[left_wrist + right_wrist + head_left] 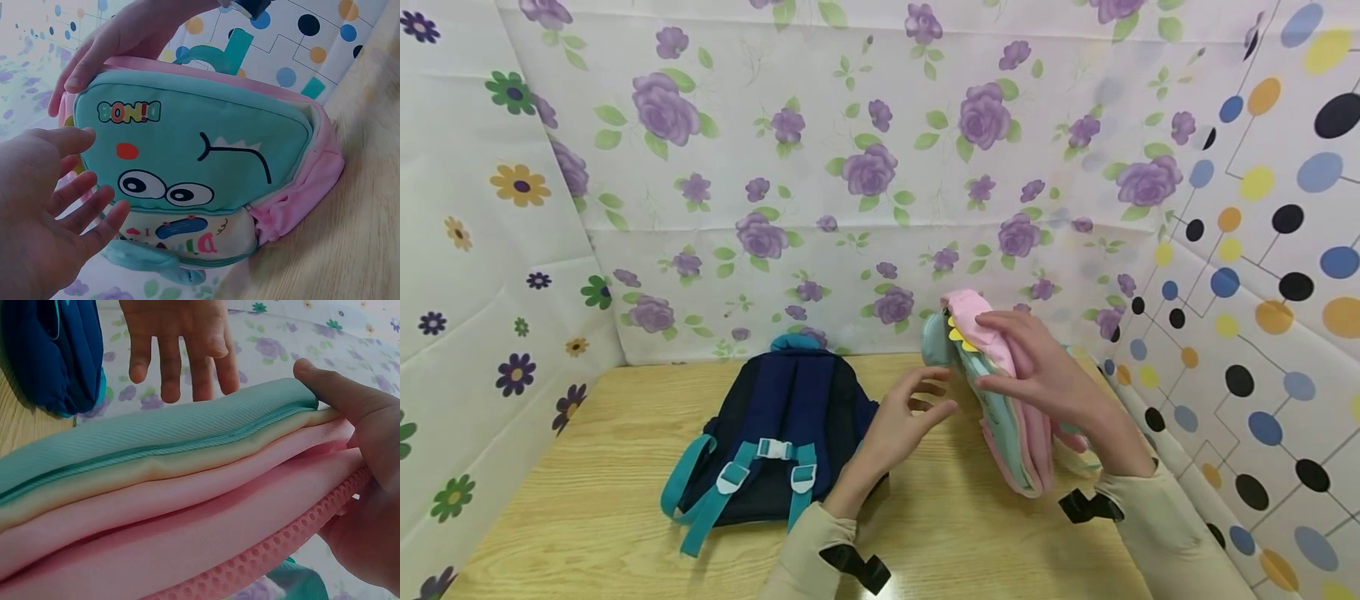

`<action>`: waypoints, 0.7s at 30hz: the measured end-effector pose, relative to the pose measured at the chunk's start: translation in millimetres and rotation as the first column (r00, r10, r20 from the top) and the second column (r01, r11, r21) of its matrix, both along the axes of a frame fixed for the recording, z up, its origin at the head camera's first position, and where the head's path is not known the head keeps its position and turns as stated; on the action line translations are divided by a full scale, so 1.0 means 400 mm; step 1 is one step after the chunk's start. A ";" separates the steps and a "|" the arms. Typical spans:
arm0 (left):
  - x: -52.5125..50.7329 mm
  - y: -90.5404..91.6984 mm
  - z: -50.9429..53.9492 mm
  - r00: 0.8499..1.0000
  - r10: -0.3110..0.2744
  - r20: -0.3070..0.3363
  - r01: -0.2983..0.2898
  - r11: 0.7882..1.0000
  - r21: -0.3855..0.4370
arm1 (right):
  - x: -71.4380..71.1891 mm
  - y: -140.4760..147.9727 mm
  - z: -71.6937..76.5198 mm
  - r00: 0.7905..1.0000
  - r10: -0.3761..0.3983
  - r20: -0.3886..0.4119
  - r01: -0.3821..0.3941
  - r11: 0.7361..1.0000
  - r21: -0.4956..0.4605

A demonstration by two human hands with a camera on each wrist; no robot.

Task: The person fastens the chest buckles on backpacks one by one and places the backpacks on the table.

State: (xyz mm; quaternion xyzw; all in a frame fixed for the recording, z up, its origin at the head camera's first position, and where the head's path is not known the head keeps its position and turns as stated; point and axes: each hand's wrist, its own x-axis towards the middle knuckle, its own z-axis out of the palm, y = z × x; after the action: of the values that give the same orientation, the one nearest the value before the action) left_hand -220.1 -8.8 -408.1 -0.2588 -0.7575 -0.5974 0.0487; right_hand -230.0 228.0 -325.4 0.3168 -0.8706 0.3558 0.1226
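Observation:
A pink and mint-green child's backpack [1011, 417] stands on its side at the right of the table, a cartoon dinosaur face on its front panel [219, 137]. My right hand [1045, 367] grips its upper side, with the thumb [334, 387] at the green front and the other fingers round the pink back. My left hand [898, 421] is held just left of this bag, fingers spread and slightly bent, holding nothing. In the left wrist view the left fingers overlap the bag's edge; whether they touch it I cannot tell.
A navy backpack [790, 383] with teal straps [703, 525] lies at the left of the wooden table [602, 467], straps upward. Flowered cloth [820, 200] hangs behind and at the left. Dotted cloth [1247, 333] borders the right side, close to the pink bag.

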 end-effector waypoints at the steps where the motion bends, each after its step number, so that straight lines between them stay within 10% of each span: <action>1: 0.000 -0.003 0.001 1.000 0.001 0.002 -0.001 1.000 0.000 | -0.001 -0.003 -0.002 1.000 0.003 -0.013 -0.003 1.000 0.003; 21: -0.009 -0.056 -0.001 0.997 -0.024 0.076 0.014 0.992 0.128 | 0.000 -0.097 -0.042 0.973 0.123 -0.195 -0.116 0.992 0.048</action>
State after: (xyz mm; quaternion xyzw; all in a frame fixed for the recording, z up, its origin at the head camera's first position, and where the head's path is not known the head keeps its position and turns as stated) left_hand -223.6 -31.2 -408.5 -0.2392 -0.7165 -0.6546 0.0301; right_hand -229.9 189.1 -342.4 0.4047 -0.8399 0.3131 0.1811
